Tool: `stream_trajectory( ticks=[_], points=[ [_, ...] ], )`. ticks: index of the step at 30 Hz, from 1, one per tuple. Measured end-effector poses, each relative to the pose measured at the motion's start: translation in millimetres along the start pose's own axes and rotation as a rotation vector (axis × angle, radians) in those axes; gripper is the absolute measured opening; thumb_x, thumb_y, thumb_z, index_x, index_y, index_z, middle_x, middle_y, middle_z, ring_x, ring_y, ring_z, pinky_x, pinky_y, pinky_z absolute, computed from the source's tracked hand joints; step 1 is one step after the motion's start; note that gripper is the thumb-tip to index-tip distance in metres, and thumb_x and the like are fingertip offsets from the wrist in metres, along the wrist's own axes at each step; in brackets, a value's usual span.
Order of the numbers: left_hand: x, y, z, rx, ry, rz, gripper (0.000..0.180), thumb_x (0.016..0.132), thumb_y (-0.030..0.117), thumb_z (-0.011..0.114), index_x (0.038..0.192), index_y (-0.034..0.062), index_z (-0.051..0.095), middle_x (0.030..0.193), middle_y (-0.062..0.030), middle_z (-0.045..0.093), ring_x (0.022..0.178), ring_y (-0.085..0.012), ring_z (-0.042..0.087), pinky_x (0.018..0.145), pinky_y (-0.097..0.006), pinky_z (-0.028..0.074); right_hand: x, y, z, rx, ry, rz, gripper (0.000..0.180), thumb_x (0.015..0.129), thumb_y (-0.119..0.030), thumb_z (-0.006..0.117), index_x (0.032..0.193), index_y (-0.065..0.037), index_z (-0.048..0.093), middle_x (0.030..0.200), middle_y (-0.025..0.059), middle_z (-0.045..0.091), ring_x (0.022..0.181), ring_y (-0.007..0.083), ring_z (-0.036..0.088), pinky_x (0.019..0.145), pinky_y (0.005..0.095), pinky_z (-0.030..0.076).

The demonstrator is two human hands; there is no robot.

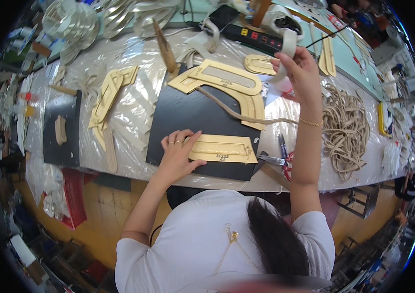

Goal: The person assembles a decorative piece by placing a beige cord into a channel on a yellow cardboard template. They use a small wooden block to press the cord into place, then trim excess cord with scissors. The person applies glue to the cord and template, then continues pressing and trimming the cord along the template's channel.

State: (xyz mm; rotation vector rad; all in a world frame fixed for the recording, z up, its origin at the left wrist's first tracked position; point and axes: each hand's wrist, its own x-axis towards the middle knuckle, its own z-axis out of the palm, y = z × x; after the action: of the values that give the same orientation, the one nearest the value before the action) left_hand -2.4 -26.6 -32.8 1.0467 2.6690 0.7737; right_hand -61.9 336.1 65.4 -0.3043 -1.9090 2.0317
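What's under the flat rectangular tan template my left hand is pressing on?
The tan template, held by the left hand, lies on a black sheet. Anything between them is covered.

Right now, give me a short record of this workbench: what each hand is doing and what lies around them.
left hand: flat on tan template
right hand: raised, grip on pale strap
work surface: black mat
near right forearm: scissors, pile of tan cord
further back: larger template, hammer

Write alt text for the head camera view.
Seen from above, a person's left hand presses a tan rectangular template onto a black sheet, while the right hand lifts a pale strap. Scissors and tangled cord lie nearby.
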Motion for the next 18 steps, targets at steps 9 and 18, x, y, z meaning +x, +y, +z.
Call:
stream_trajectory(
  ticks=[9, 18],
  points=[
    [-4.6, 24.7, -1.4, -1.01, 0.179, -0.218, 0.063, 0.086, 0.028, 0.08, 0.137, 0.0018, 0.056, 0.122, -0.0099, 0.059, 0.108, -0.0183, 0.056, 0.092, -0.028, 0.047, -115.1, 9.0, 55.3, -0.149, -0.784, 0.498, 0.015, 0.1, -0.015, 0.062, 0.097, -0.001, 0.065, 0.083, 0.0037, 0.071, 0.066, 0.009, 0.069, 0.057, 0.0222, 0.053],
    [-13.7, 40.9, -30.7, -1.435, 0.294, -0.418, 0.007, 0.091, 0.005, 0.073, 0.093, -0.0006, 0.068, 0.087, -0.006, 0.067, 0.069, -0.0094, 0.061, 0.065, -0.024, 0.051, -147.7, 20.5, 40.0, -0.278, -0.896, 0.615, 0.016, 0.098, -0.013, 0.066, 0.099, 0.003, 0.069, 0.083, 0.0048, 0.072, 0.064, 0.0076, 0.067, 0.058, 0.021, 0.053]
  ],
)
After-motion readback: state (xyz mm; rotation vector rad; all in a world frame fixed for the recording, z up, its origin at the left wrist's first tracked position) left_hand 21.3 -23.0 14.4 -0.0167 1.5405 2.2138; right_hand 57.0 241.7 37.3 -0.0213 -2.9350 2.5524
